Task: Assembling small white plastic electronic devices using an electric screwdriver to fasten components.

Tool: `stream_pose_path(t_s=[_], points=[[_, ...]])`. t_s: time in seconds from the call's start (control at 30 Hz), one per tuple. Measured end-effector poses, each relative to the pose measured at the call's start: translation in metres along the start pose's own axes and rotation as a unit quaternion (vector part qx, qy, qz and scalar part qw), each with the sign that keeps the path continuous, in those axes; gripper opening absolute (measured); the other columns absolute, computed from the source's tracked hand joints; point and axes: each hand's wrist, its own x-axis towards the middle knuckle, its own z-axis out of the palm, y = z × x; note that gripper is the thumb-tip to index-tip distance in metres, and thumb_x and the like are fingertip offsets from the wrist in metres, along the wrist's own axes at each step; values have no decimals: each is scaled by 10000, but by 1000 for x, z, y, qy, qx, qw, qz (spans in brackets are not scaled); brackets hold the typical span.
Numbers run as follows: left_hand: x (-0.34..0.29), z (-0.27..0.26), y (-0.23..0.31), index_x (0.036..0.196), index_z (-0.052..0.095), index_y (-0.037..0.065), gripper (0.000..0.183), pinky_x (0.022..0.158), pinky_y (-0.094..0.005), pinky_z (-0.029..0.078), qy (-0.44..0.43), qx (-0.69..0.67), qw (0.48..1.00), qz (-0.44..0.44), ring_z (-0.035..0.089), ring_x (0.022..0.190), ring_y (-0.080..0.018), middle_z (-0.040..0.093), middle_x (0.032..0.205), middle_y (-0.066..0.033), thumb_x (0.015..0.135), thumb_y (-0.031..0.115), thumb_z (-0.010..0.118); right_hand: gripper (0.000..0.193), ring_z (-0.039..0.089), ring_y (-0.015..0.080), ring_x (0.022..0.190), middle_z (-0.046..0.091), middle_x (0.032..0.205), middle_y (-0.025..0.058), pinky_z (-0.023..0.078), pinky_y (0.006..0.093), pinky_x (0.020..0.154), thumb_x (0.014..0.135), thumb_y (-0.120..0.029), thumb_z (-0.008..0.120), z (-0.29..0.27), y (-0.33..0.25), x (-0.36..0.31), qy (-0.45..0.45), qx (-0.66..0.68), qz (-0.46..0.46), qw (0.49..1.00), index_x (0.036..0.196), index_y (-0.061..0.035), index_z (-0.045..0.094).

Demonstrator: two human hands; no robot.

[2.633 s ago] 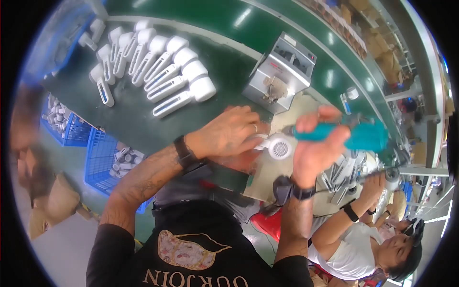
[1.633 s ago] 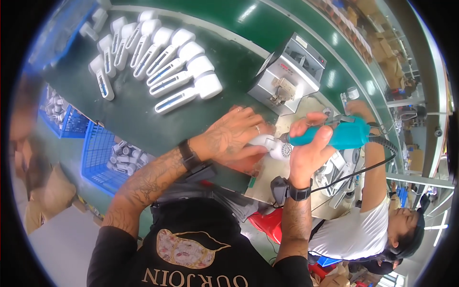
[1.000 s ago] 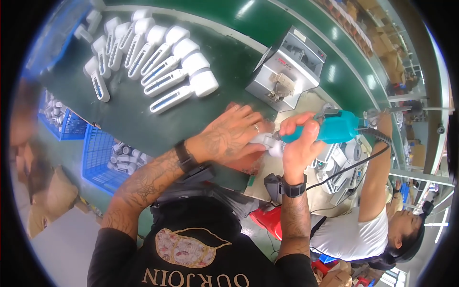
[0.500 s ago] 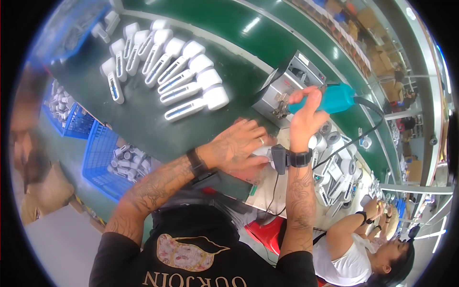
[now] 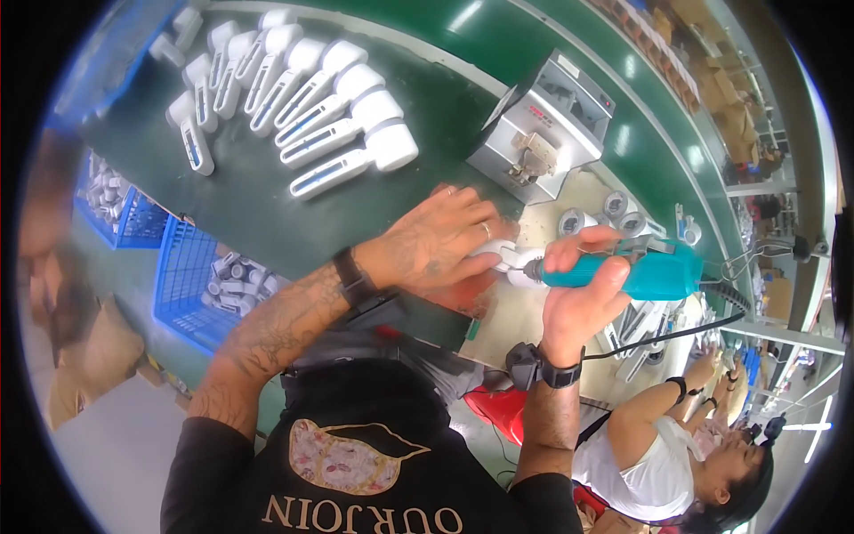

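My right hand [image 5: 583,298] is wrapped round a teal electric screwdriver [image 5: 663,270]. The tool lies nearly level, its tip pointing left at a white plastic device [image 5: 505,255] on the bench. My left hand [image 5: 436,236] grips that device, with its fingers over it and much of it hidden beneath them. Whether the tip sits in a screw hole is too small to tell. Beyond both hands stands a silver metal box, seemingly a screw feeder [image 5: 538,133].
Several white handheld devices [image 5: 329,173] lie fanned out on the green bench top [image 5: 240,214]. More round-headed white parts [image 5: 574,222] crowd the right side. Blue baskets [image 5: 182,285] of parts stand lower left. A co-worker [image 5: 649,454] sits at the right. The tool's black cable [image 5: 658,341] loops there.
My right hand has brought the screwdriver down from the metal box to the white device. My left hand stays on the device. The whole view has shifted slightly.
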Motion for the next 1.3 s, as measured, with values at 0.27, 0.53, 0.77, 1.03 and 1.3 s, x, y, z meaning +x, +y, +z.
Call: stream_pose_path(t_s=[0.27, 0.53, 0.77, 1.03, 1.3], points=[[-2, 1, 6, 1298, 622, 140, 377, 918, -436, 428, -10, 13, 1000, -15, 517, 1033, -276, 556, 1088, -65, 959, 305, 643, 625, 554, 207, 625, 527, 686, 84, 482, 361, 623, 1027, -578, 562, -3, 7, -8, 8, 3, -1, 1000, 1081, 46, 555], [2, 1, 6, 1322, 658, 134, 408, 949, -440, 434, -27, 22, 999, -27, 546, 1057, -279, 622, 1213, -54, 969, 340, 657, 552, 553, 216, 608, 540, 708, 95, 484, 354, 584, 1005, -529, 631, -1, 23, -13, -14, 29, -17, 999, 1020, 11, 519], [2, -5, 3, 1299, 660, 128, 412, 934, -452, 437, -32, 38, 998, -34, 566, 1065, -275, 630, 1254, -55, 937, 320, 703, 501, 553, 217, 608, 543, 720, 92, 493, 364, 575, 999, -487, 658, 6, 28, -14, -19, 72, 8, 997, 997, -8, 515], [-36, -15, 25, 1125, 619, 101, 358, 830, -390, 486, 31, 74, 991, 107, 650, 964, -273, 680, 1121, -69, 850, 233, 807, 650, 467, 148, 554, 481, 650, 22, 388, 301, 537, 942, -724, 585, -11, -32, -38, 26, 131, 48, 990, 993, -78, 529], [-91, -47, -12, 1096, 622, 82, 358, 814, -453, 511, 198, 182, 950, -158, 656, 934, -339, 686, 1068, -106, 815, 118, 842, 693, 415, 138, 495, 449, 644, 20, 365, 290, 491, 934, -752, 567, -31, -29, -74, 77, 124, 28, 989, 975, -64, 493]])
